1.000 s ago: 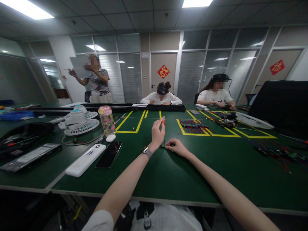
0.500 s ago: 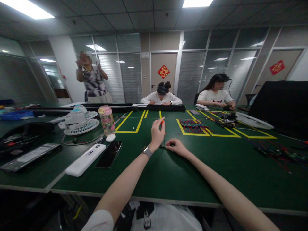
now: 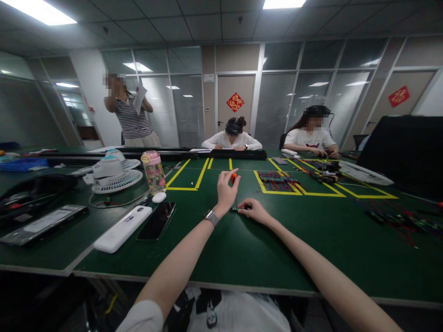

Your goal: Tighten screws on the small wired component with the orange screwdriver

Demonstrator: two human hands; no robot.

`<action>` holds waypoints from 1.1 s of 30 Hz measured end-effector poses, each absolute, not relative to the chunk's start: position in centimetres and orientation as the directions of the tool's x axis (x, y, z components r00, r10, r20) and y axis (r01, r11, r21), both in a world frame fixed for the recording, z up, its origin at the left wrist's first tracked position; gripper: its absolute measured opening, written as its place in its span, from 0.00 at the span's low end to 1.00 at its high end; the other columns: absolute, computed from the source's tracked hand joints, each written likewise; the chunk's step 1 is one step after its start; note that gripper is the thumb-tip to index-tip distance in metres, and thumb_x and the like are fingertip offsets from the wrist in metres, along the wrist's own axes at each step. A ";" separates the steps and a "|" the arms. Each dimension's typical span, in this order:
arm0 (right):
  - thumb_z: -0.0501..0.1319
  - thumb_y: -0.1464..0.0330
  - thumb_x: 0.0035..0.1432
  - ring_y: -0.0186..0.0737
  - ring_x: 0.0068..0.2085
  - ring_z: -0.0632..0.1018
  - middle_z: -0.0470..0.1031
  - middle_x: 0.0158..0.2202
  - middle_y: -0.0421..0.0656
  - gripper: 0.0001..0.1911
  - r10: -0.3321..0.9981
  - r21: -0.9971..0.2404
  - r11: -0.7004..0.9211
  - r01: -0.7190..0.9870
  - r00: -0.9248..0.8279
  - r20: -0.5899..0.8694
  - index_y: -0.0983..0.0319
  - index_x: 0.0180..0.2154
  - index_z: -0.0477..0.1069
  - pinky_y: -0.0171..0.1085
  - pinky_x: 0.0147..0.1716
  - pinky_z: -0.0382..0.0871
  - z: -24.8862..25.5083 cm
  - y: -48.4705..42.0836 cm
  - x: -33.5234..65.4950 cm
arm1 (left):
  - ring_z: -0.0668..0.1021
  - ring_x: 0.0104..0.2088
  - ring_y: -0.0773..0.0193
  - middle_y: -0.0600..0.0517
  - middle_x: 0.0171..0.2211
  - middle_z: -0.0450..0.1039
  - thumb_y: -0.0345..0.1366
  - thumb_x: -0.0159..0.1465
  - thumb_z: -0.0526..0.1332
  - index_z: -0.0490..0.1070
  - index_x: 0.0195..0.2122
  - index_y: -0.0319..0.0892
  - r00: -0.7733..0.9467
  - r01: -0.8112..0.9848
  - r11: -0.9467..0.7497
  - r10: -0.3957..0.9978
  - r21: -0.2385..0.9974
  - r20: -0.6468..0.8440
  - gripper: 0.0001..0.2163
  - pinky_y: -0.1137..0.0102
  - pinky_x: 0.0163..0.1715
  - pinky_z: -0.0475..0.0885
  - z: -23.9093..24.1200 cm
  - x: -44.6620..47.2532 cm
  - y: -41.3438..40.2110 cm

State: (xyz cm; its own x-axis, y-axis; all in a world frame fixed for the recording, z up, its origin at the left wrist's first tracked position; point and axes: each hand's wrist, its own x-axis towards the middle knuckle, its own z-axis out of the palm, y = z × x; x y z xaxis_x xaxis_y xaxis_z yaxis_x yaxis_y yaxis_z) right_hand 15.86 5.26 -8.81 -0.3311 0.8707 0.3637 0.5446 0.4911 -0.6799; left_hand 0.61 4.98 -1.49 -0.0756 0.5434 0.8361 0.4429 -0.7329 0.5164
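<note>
My left hand (image 3: 226, 191) is closed round the handle of a screwdriver (image 3: 234, 176), orange and black at the top. Its thin shaft points down, upright, to a small green circuit board (image 3: 234, 209) on the table. My right hand (image 3: 255, 212) pinches that board at its right edge, low against the tabletop. A small dark round part (image 3: 248, 207) shows by the right fingers; whether it is joined to the board I cannot tell. The left fingers partly hide the screwdriver's handle.
Left of my arms lie a black phone (image 3: 157, 222), a white power bank (image 3: 122, 229), a pink-lidded bottle (image 3: 154, 173) and white fans (image 3: 117, 180). Wired boards (image 3: 278, 181) lie within yellow tape ahead, with another wired pile (image 3: 401, 219) at right. Two people sit opposite; another stands.
The fingers of my left hand have shifted slightly at the screwdriver's handle. My right hand stays on the board. The standing person has leaned left, and the paper in their hand has moved.
</note>
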 end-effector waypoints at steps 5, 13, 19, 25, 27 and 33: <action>0.65 0.67 0.48 0.40 0.33 0.75 0.76 0.29 0.43 0.08 0.875 -0.670 0.485 0.562 -0.324 0.360 0.64 0.32 0.78 0.38 0.37 0.67 -8.8 5.2 15.9 | 0.72 0.43 0.63 0.48 0.41 0.65 0.37 0.66 0.54 0.73 0.48 0.45 -0.101 0.432 -0.721 0.558 0.542 0.823 0.12 0.68 0.47 0.67 -1.4 0.6 4.9; 0.64 0.67 0.48 0.39 0.33 0.75 0.76 0.29 0.43 0.08 0.865 -0.662 0.501 0.557 -0.336 0.372 0.63 0.32 0.78 0.38 0.37 0.67 -8.6 5.1 15.9 | 0.73 0.43 0.62 0.49 0.40 0.70 0.35 0.65 0.54 0.70 0.51 0.44 -0.089 0.393 -0.742 0.558 0.544 0.825 0.13 0.67 0.46 0.67 -1.7 0.7 5.3; 0.64 0.67 0.48 0.39 0.33 0.75 0.76 0.29 0.43 0.09 0.869 -0.670 0.494 0.555 -0.334 0.365 0.64 0.33 0.78 0.37 0.37 0.67 -8.9 5.4 15.8 | 0.73 0.42 0.63 0.48 0.40 0.68 0.35 0.66 0.52 0.72 0.49 0.44 -0.084 0.409 -0.728 0.571 0.551 0.816 0.13 0.68 0.45 0.67 -1.6 0.7 5.1; 0.65 0.67 0.48 0.39 0.34 0.75 0.76 0.29 0.43 0.09 0.868 -0.661 0.497 0.562 -0.327 0.374 0.64 0.33 0.78 0.37 0.38 0.68 -8.9 5.3 15.9 | 0.73 0.44 0.62 0.48 0.41 0.71 0.34 0.67 0.52 0.70 0.50 0.44 -0.081 0.388 -0.742 0.564 0.547 0.822 0.14 0.67 0.47 0.67 -1.6 0.7 5.2; 0.65 0.67 0.48 0.40 0.34 0.75 0.76 0.29 0.43 0.09 0.867 -0.661 0.498 0.562 -0.329 0.373 0.64 0.32 0.78 0.37 0.37 0.68 -8.9 5.3 15.9 | 0.72 0.41 0.62 0.49 0.38 0.69 0.37 0.65 0.56 0.72 0.48 0.45 -0.093 0.424 -0.726 0.559 0.541 0.824 0.12 0.68 0.45 0.68 -1.6 0.7 5.1; 0.64 0.67 0.48 0.40 0.33 0.75 0.76 0.29 0.44 0.09 0.872 -0.672 0.489 0.556 -0.332 0.360 0.64 0.33 0.78 0.38 0.37 0.68 -8.5 5.0 15.8 | 0.72 0.46 0.63 0.48 0.44 0.69 0.35 0.68 0.49 0.70 0.51 0.45 -0.051 0.380 -0.752 0.564 0.538 0.824 0.15 0.68 0.48 0.67 -1.6 0.7 5.1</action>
State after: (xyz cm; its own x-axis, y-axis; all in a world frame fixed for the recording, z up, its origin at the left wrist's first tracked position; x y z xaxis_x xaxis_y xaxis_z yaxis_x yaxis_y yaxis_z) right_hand 15.81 5.04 -8.54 -0.3315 0.8721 0.3599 0.5563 0.4888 -0.6720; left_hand 0.67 5.14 -1.62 -0.0513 0.5640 0.8242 0.3803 -0.7520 0.5383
